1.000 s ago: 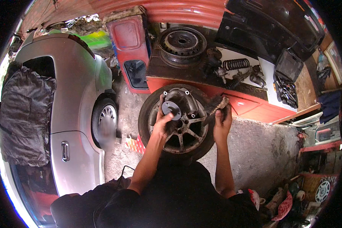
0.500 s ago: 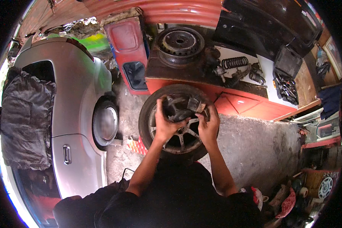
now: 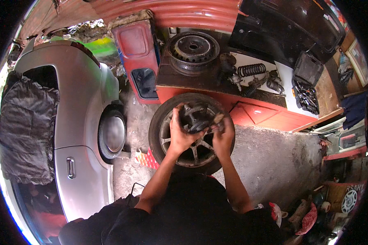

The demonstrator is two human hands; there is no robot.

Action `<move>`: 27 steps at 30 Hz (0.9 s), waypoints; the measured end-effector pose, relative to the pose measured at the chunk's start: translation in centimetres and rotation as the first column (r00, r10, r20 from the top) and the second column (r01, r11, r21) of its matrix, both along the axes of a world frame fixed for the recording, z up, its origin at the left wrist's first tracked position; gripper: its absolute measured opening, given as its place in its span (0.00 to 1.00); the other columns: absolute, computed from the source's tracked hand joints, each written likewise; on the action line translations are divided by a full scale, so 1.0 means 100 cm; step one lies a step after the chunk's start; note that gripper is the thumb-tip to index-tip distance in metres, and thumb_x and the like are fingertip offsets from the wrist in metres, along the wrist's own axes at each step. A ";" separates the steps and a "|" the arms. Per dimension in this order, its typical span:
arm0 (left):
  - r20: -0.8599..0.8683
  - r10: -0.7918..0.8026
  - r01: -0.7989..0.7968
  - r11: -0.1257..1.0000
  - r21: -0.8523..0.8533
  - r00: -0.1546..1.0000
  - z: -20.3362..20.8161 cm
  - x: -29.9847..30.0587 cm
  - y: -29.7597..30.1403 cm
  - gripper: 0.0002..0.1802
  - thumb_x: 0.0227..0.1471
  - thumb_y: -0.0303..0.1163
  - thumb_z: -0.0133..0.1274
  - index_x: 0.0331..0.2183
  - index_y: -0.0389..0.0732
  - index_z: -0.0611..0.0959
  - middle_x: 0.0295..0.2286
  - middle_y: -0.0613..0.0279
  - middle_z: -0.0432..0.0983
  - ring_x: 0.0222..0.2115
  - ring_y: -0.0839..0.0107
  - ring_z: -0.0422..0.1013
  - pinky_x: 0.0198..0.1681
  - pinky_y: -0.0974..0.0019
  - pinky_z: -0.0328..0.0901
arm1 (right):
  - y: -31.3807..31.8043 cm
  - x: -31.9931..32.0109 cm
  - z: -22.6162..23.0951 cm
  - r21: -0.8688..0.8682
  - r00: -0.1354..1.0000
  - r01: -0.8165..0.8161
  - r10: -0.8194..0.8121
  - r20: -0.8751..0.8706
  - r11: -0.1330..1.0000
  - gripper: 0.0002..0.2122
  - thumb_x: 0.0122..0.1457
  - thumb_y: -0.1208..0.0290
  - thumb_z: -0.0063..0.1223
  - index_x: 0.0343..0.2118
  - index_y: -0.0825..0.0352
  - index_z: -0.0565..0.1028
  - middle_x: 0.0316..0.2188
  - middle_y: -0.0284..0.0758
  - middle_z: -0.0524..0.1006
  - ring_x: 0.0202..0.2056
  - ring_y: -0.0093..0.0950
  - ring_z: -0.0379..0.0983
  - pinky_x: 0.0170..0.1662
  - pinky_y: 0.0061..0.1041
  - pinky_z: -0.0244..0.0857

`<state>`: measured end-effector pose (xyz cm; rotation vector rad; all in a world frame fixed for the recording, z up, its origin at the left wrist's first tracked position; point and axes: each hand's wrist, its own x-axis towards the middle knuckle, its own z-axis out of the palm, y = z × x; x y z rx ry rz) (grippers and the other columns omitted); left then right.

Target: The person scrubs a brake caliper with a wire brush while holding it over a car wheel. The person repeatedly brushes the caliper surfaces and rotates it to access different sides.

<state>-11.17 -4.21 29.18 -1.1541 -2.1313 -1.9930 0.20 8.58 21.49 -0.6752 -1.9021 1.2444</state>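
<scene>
Over a tyre on a spoked wheel [image 3: 163, 143], I hold a dark, greasy metal car part that looks like a brake caliper [image 3: 195, 116]. My left hand [image 3: 180, 132] wraps it from the left and below, thumb along its lower edge. At its right side, my right hand [image 3: 223, 136] is closed on a small brown-ended tool [image 3: 218, 119], perhaps a brush; motion blurs it, so its exact kind is unclear. The tool's end is close to the part's right side; whether they touch cannot be made out.
A red cabinet [image 3: 270, 112] stands ahead, bearing a steel wheel rim [image 3: 194, 49], a coil spring [image 3: 252, 70] and an opened tool case [image 3: 306, 96]. A silver car [image 3: 79, 106] is at the left. Assorted items lie at the lower right.
The metal part has been turned in my left hand, so its upper side looks different. My right hand has shifted slightly down and is now blurred.
</scene>
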 end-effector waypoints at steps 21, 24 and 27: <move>0.203 -0.095 0.078 0.993 0.090 0.974 -0.017 -0.016 -0.013 0.51 0.27 0.27 0.76 0.53 0.38 0.64 0.45 0.53 0.72 0.47 0.65 0.70 0.52 0.61 0.65 | -0.017 -0.024 0.011 0.387 0.994 0.089 -0.108 0.029 0.918 0.18 0.51 0.80 0.57 0.46 0.76 0.73 0.40 0.52 0.78 0.44 0.48 0.76 0.48 0.36 0.68; 0.060 -0.071 0.068 0.996 0.050 0.996 -0.010 -0.018 -0.016 0.52 0.28 0.27 0.76 0.54 0.37 0.63 0.45 0.54 0.73 0.45 0.64 0.71 0.51 0.61 0.66 | -0.023 -0.025 0.042 -0.048 0.984 0.002 -0.011 -0.180 0.999 0.19 0.51 0.79 0.58 0.48 0.76 0.73 0.41 0.52 0.78 0.45 0.50 0.75 0.50 0.39 0.67; 0.020 -0.061 0.061 0.998 0.020 0.998 0.004 -0.014 -0.013 0.51 0.29 0.26 0.75 0.54 0.37 0.63 0.45 0.54 0.73 0.46 0.64 0.71 0.52 0.61 0.66 | -0.016 -0.030 0.026 0.120 0.995 0.085 -0.078 -0.061 0.989 0.17 0.52 0.82 0.56 0.47 0.76 0.72 0.41 0.46 0.77 0.45 0.39 0.75 0.50 0.33 0.67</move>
